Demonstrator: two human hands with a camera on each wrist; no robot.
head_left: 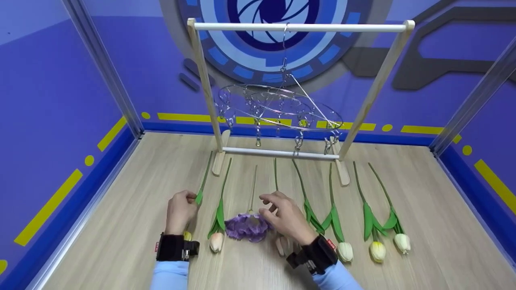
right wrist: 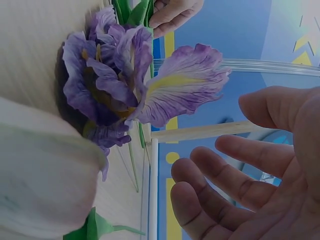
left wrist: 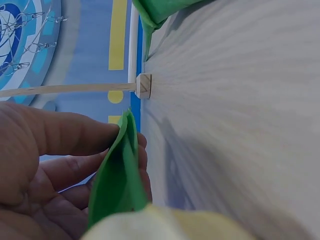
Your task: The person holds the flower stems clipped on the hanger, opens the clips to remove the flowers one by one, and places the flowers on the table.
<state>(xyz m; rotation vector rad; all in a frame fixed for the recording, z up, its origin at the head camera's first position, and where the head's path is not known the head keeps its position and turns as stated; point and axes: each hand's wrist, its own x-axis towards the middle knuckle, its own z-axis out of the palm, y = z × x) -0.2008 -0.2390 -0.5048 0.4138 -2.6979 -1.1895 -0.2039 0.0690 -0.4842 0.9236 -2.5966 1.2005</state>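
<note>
My left hand (head_left: 181, 209) pinches the green leaf and stem of the leftmost tulip (head_left: 198, 196) between thumb and fingers. In the left wrist view its leaf (left wrist: 120, 165) stands between thumb and fingertips, and the pale yellow bloom (left wrist: 165, 225) fills the bottom edge. My right hand (head_left: 287, 217) hovers with parted fingers beside a purple iris-like flower (head_left: 246, 226), holding nothing. Below that hand a pinkish tulip (head_left: 282, 245) is partly hidden. Just right of the left hand lies a peach tulip (head_left: 216, 241).
More tulips lie to the right, with white (head_left: 345, 251) and yellow (head_left: 377, 251) blooms nearest me. Behind the flowers stands a wooden frame (head_left: 371, 88) with a metal clip hanger (head_left: 282, 106) hanging tilted from its top bar. Blue panels (head_left: 48, 121) wall in the table (head_left: 435, 193).
</note>
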